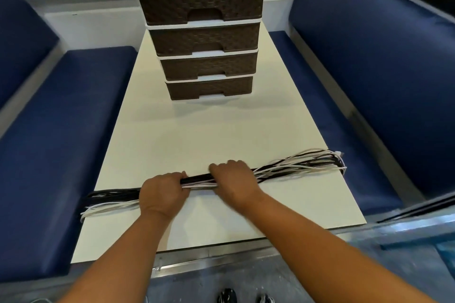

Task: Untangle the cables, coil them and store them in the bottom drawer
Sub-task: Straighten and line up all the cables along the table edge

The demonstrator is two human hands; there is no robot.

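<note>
A long bundle of black and white cables [300, 163] lies across the near part of the cream table [209, 130], its ends fanning out past the left and right edges. My left hand [162, 194] and my right hand [235, 179] both grip the bundle at its middle, side by side, fingers curled over it. At the far end of the table stands a drawer unit with several brown woven drawers, all closed. The bottom drawer [209, 88] faces me.
Blue cushioned benches [61, 142] flank the table on both sides. The table's near edge has a metal rim. Two shoes show on the floor below.
</note>
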